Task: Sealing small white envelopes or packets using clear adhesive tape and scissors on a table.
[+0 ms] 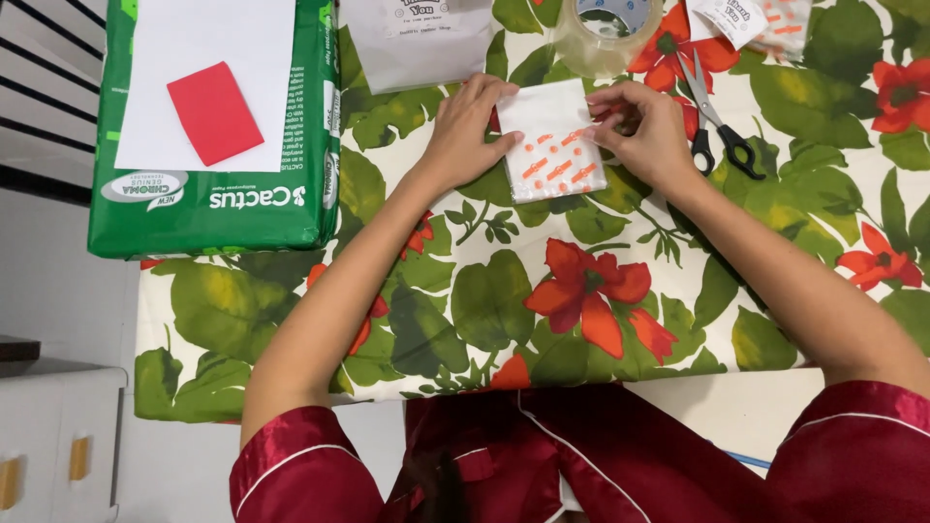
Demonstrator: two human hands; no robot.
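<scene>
Centrally, a small white packet (pixel 555 143) printed with orange dashes and dots lies flat on the floral tablecloth (pixel 581 291), near the table's far edge. Left hand (pixel 468 131): palm down on the packet's left edge, fingers together and pressing it to the cloth. Right hand (pixel 644 131): fingertips pinched together on the packet's upper right corner. Just beyond the packet stands a roll of clear tape (pixel 608 29); to the left of the roll, beyond the packet, lies a grey-white bag (pixel 417 44). Right of the packet, just past the right hand, black-handled scissors (pixel 717 121) lie with blades closed, and beyond them rest further small packets (pixel 765 19) of the same print. Well to the left of the packet sits a green wrapped ream of paper (pixel 218 208), bearing a white sheet (pixel 208 58) with a red card (pixel 214 112) on top.
</scene>
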